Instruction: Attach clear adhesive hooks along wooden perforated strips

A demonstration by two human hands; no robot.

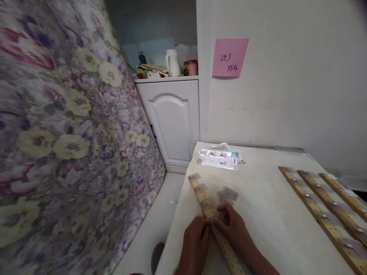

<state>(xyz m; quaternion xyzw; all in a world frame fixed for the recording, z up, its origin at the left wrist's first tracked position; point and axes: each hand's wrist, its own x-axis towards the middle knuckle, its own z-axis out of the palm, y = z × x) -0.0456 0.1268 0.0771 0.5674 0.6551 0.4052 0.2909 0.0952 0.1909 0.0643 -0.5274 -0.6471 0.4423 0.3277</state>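
A long wooden strip (202, 198) with small holes lies diagonally on the white table (266, 214). Clear small plastic bags are fixed along its far part. My left hand (195, 244) rests on the strip's left side, fingers curled against it. My right hand (233, 229) presses on the strip from the right, its fingers bent and pinched at a clear small bag (228, 195) that lies beside the strip. What the fingertips hold is blurred.
Three more wooden strips (323, 214) with clear bags lie in a row at the table's right. A packet of clear bags (219, 158) sits at the table's far edge. A flowered mattress (65, 133) leans at left. A pink note (229, 57) hangs on the wall; a white cupboard (172, 118) stands behind.
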